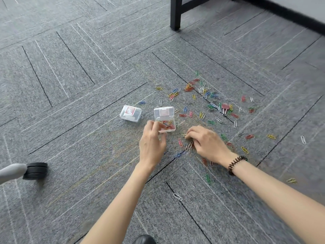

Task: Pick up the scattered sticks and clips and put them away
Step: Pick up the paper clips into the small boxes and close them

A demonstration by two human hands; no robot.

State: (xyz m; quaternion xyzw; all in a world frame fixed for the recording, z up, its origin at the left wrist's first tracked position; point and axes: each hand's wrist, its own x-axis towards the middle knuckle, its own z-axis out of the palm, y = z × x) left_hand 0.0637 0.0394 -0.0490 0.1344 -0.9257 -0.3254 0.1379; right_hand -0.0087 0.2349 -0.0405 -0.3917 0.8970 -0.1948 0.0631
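Several coloured paper clips [202,95] lie scattered over the grey carpet, mostly to the right of centre. A small clear plastic box [170,129] stands open with its lid [163,112] tipped back and several clips inside. My left hand [152,140] hovers at the box's near left corner, its fingers pinched together over the rim; what they hold is hidden. My right hand [205,142] presses down on the carpet just right of the box, fingers curled around a small bunch of clips [189,146]. A pink binder clip [225,107] lies among the far clips.
A second clear box [131,113], closed and bearing a red label, sits left of the open one. A chair caster [36,170] stands at the left edge. A black table leg [175,14] rises at the top. A dark shoe tip [144,239] shows at the bottom.
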